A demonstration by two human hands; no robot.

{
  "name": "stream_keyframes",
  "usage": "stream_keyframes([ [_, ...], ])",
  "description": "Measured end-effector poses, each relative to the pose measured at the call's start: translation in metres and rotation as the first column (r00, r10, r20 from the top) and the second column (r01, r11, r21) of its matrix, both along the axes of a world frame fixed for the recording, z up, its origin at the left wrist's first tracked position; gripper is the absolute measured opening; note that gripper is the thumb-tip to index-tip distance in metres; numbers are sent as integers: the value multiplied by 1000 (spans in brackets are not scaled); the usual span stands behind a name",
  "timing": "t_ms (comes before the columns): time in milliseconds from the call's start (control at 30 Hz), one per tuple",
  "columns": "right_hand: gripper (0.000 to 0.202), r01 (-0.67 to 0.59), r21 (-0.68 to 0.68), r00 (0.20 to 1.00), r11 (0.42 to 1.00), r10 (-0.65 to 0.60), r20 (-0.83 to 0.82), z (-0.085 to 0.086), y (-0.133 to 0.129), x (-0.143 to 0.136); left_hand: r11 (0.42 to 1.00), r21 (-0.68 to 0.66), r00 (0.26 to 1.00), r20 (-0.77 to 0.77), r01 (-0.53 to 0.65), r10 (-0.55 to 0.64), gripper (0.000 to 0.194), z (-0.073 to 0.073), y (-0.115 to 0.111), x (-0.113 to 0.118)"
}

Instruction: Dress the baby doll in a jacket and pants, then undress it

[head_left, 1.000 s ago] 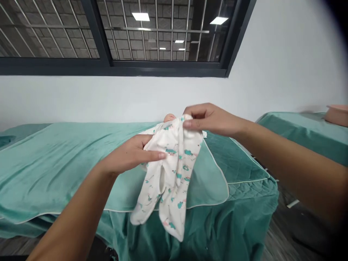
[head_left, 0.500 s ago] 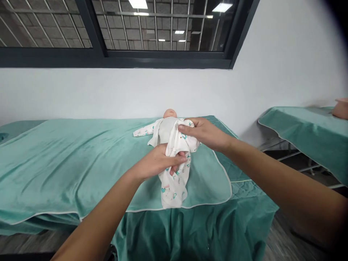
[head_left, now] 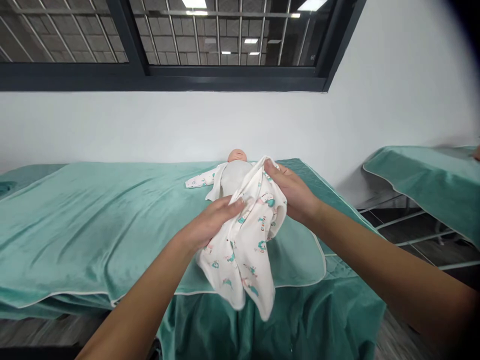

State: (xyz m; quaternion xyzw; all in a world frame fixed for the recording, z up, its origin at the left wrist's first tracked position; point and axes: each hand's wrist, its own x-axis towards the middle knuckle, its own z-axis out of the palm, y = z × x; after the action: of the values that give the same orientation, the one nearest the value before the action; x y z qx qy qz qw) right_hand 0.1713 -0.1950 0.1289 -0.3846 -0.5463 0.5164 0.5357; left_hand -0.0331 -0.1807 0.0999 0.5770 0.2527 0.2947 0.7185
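Note:
White baby pants (head_left: 255,240) with a green and pink print hang between my hands, both legs dangling over the near edge of the bed. My left hand (head_left: 215,217) pinches the waist part on the left. My right hand (head_left: 287,187) grips the upper right of the waist, fingers partly hidden by cloth. Behind the pants a baby doll (head_left: 237,155) lies on its back, its head toward the wall. A light grey layer covers its chest, and a white printed sleeve (head_left: 201,179) stretches out to the left.
A green sheet (head_left: 82,220) covers the bed under the doll. At the right stands another green-covered bed (head_left: 431,175) with a metal frame. A white wall and a barred window (head_left: 232,80) rise behind.
The pants have opened out from a bunched shape, and both legs now hang apart. My left hand's fingers have come out of the cloth and moved slightly left. My right hand has shifted slightly right.

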Motion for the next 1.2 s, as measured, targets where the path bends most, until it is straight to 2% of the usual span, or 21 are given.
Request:
stream_keyframes([
  [67,48,-61,-40,998,997,60,-23,-2,-4,1,998,51,999,-21,-35,37,47,0,1,-1],
  [133,49,-179,-70,983,981,181,24,-5,-9,2,989,89,993,0,-119,119,46,2,1,1],
  [200,45,-343,-119,919,932,359,163,-8,-15,2,975,104,980,41,-196,193,45,3,0,5],
  [267,42,-433,-179,829,883,468,305,-9,-20,1,965,114,971,43,-237,233,44,4,-2,9],
  [333,40,-390,-190,824,901,433,366,-10,-23,0,963,115,969,22,-245,244,43,3,-3,11],
  [400,38,-278,-160,885,947,317,341,-11,-23,1,970,104,976,23,-219,218,44,1,-4,10],
  [500,38,-174,-128,966,976,195,172,-14,-21,4,997,51,998,10,-62,62,43,-3,-3,4],
  [600,42,-153,-126,987,980,146,-62,-17,-18,3,997,-3,997,-35,75,-76,42,-8,0,-3],
  [667,45,-151,-143,974,978,123,-189,-18,-15,-1,998,-32,998,-20,50,-51,44,-11,1,-3],
  [767,49,-145,-152,951,978,95,-294,-22,-14,-9,993,-78,988,119,-94,103,52,-11,1,4],
  [867,52,-208,-181,955,961,159,-251,-29,-16,-13,972,-122,935,272,-200,227,57,-10,3,11],
  [967,50,-382,-235,924,894,374,-81,-35,-20,-12,964,-131,923,280,-233,262,56,-13,7,14],
  [1000,50,-405,-247,911,880,410,-32,-37,-21,-11,963,-129,928,261,-238,264,57,-16,9,15],
  [1033,49,-393,-241,915,887,404,-2,-38,-21,-10,962,-129,933,242,-241,266,58,-20,10,15],
  [1100,47,-289,-196,955,937,296,8,-39,-17,-7,961,-135,944,198,-240,264,58,-29,12,16],
  [1200,42,-145,-159,989,977,146,-6,-39,-8,2,976,-159,982,95,-148,164,59,-40,9,18],
])
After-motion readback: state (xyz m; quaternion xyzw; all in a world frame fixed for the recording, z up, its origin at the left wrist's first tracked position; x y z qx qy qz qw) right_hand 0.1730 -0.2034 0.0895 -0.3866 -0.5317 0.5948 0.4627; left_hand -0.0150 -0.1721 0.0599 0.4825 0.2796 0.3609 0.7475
